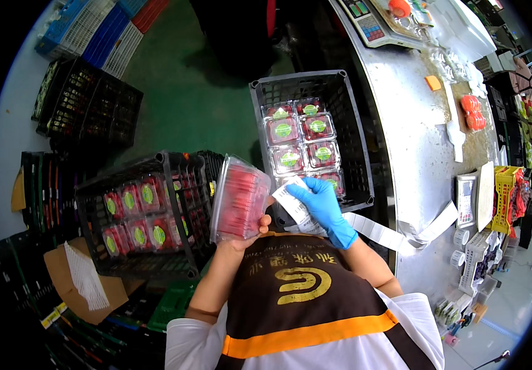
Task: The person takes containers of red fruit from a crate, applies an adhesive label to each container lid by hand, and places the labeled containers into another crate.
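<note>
My bare left hand (pixel 242 236) holds a clear plastic clamshell box (pixel 240 199) with red contents, tilted up in front of my apron. In a blue glove, my right hand (pixel 323 203) grips a strip of printed white labels (pixel 293 201) beside the box. The strip trails right, under the hand, to the metal table (pixel 381 115). Beyond my hands stands a black plastic crate (pixel 358 138), in which labelled clamshells of red fruit (pixel 316 127) lie in two columns. Another black crate (pixel 141 270), at the left, holds similar fruit boxes (pixel 148 194).
Upper left are a dark crate (pixel 95 101) and stacked coloured crates (pixel 108 41). The table bears weighing scales (pixel 372 27), label rolls (pixel 461 237) and a yellow basket (pixel 501 199). Someone in dark clothes (pixel 238 37) stands ahead. Cardboard (pixel 58 273) lies lower left.
</note>
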### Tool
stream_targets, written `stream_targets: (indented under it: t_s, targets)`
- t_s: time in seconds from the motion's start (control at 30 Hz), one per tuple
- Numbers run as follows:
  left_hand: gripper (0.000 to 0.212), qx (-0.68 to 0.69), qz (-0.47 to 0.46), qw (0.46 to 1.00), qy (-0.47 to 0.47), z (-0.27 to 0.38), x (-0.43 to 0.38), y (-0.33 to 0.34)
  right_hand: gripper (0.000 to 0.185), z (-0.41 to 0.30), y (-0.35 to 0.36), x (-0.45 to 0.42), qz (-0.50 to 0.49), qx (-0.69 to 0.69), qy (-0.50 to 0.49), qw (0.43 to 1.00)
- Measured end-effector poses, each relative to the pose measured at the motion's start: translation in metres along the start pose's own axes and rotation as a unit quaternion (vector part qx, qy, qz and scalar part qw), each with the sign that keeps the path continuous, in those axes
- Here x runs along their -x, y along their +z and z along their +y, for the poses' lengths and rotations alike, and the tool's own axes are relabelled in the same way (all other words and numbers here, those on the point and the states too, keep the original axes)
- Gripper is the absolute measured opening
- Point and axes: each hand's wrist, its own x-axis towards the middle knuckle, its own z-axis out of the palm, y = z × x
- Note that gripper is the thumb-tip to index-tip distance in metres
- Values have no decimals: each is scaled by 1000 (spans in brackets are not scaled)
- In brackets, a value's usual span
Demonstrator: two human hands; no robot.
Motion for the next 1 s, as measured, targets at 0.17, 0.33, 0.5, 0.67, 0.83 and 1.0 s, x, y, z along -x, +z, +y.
stream_targets:
  t_s: [0.17,0.33,0.5,0.67,0.83,1.0]
  targets:
    - [58,91,-3,994,-55,-1,-3,-13,17,-34,-5,8,-107,-18,42,993]
    - [65,105,-3,994,-39,-7,-6,-32,18,-41,11,7,-148,22,17,989]
    - [61,133,5,988,-75,-8,-7,-36,16,-47,21,9,-147,20,18,989]
    - [57,81,-15,995,-58,-10,-8,-30,20,-43,25,7,-110,68,27,991]
    - [52,1,73,997,-41,-9,-12,-11,23,-42,14,5,-134,118,29,984]
    - [56,-28,93,995,-34,-5,-18,-17,24,-42,0,5,-167,94,25,981]
